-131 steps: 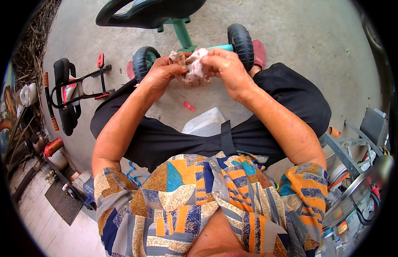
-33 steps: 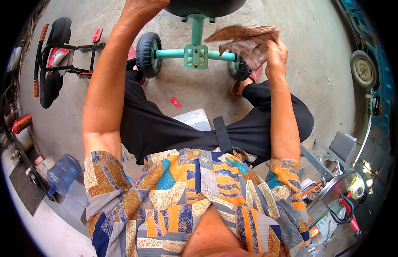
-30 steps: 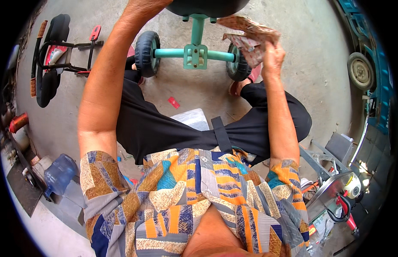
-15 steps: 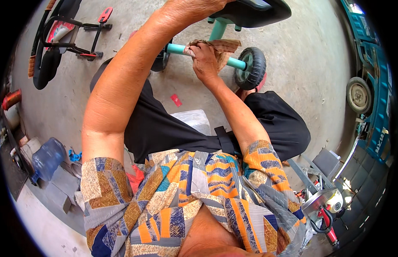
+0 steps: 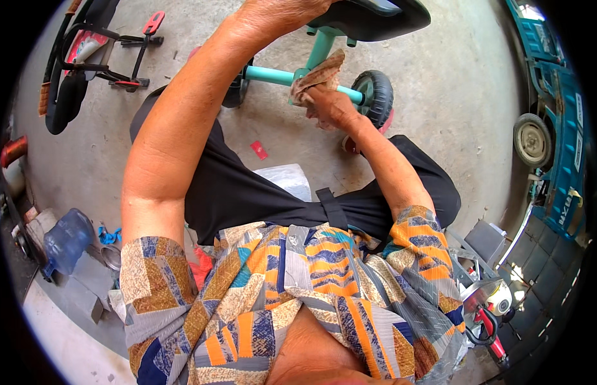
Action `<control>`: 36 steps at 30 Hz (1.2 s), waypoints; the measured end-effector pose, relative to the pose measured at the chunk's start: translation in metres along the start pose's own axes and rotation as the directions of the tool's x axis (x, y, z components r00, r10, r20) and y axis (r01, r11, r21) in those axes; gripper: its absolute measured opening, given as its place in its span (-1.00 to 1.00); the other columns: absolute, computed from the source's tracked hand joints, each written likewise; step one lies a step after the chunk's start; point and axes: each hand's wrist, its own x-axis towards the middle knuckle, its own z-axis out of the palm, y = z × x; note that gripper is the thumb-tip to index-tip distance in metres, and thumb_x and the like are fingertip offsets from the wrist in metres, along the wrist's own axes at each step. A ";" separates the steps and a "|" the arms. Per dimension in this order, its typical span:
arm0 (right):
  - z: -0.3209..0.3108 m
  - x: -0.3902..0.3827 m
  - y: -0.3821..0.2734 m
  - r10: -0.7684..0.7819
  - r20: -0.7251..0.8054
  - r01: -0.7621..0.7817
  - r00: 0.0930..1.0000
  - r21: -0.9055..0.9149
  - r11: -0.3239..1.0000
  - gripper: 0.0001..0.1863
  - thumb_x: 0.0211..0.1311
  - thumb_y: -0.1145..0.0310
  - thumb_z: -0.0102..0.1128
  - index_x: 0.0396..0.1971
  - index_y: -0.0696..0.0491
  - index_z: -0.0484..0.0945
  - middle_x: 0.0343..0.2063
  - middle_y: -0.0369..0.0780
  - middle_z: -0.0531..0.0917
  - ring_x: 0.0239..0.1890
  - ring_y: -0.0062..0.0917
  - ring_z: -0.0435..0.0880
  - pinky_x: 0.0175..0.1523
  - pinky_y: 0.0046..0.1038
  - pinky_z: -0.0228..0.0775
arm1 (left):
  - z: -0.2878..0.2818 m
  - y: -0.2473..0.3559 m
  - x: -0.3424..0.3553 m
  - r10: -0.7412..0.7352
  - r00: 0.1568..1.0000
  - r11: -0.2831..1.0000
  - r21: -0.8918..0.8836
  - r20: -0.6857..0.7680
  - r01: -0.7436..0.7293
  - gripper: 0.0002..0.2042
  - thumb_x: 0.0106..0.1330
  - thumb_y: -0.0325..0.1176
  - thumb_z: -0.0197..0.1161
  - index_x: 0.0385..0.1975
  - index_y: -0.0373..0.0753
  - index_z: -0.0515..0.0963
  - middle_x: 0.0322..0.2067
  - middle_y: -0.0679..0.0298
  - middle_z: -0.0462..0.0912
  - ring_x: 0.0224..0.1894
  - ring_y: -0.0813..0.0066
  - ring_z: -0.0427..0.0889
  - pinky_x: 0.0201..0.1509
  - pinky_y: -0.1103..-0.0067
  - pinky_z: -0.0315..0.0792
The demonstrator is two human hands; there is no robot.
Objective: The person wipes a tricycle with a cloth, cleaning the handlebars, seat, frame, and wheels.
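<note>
blue water jug [image 5: 66,239] | red scrap [image 5: 259,150] | teal vehicle [image 5: 555,115] | black-red scooter [image 5: 86,51]

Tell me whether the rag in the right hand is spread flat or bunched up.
Bunched up. The brownish rag is crumpled in the right hand, pressed against the tricycle's teal axle bar, one corner sticking up.

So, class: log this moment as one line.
left hand: on black seat | right hand: crumpled brown rag on teal tricycle frame

Even, bright daylight falls on the concrete floor [image 5: 440,115], with only soft shadows. The centre is sharp; fisheye bending curves straight edges near the black circular rim, where detail softens.
</note>
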 end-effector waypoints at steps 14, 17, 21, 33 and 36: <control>0.011 0.037 0.041 0.477 -0.578 -0.171 0.662 0.504 0.847 -0.77 0.31 0.27 -0.03 -0.26 0.11 0.50 -0.42 -0.04 0.57 -0.33 -0.14 0.58 -0.21 -0.16 0.40 | 0.006 0.001 -0.001 0.050 0.996 0.997 0.057 -0.069 -0.046 -0.66 0.08 -0.29 0.36 -0.23 -0.35 0.49 -0.27 -0.04 0.52 -0.13 -0.01 0.49 -0.05 0.23 0.37; 0.033 0.044 -0.005 0.106 -0.634 0.020 0.766 0.188 0.982 -0.85 0.24 0.39 0.00 -0.24 0.02 0.53 -0.32 -0.08 0.61 -0.23 -0.08 0.60 -0.19 -0.11 0.41 | 0.007 -0.004 -0.001 0.033 0.999 0.998 0.054 -0.032 -0.032 -0.66 0.07 -0.30 0.37 -0.23 -0.35 0.48 -0.27 -0.02 0.52 -0.14 -0.01 0.49 -0.05 0.24 0.37; 0.036 0.022 -0.025 0.099 -0.323 -0.089 0.941 0.048 0.995 -0.81 0.21 0.44 0.02 -0.20 0.00 0.54 -0.32 -0.06 0.64 -0.23 -0.09 0.62 -0.16 -0.11 0.44 | 0.002 0.000 -0.001 0.071 0.996 0.997 0.036 -0.052 -0.069 -0.68 0.07 -0.32 0.36 -0.26 -0.35 0.47 -0.27 0.00 0.51 -0.16 -0.02 0.48 -0.06 0.25 0.36; -0.080 -0.049 0.117 0.593 -0.084 -0.582 0.801 0.123 0.804 -0.76 0.11 0.43 0.11 -0.22 0.03 0.64 -0.40 -0.13 0.69 -0.33 -0.39 0.70 -0.19 -0.40 0.52 | 0.005 0.001 -0.004 0.050 0.997 0.999 0.010 -0.055 -0.049 -0.64 0.07 -0.35 0.36 -0.13 -0.30 0.49 -0.25 0.03 0.53 -0.15 0.02 0.51 -0.06 0.29 0.39; -0.129 -0.066 0.136 0.689 -0.512 -0.163 0.513 0.730 0.664 -0.78 0.22 0.42 0.07 -0.19 0.11 0.63 -0.33 -0.25 0.72 -0.29 -0.53 0.68 -0.16 -0.46 0.51 | 0.004 0.001 -0.004 0.049 0.997 0.999 0.003 -0.054 -0.049 -0.63 0.07 -0.36 0.36 -0.12 -0.29 0.49 -0.26 0.03 0.53 -0.16 0.02 0.51 -0.07 0.29 0.40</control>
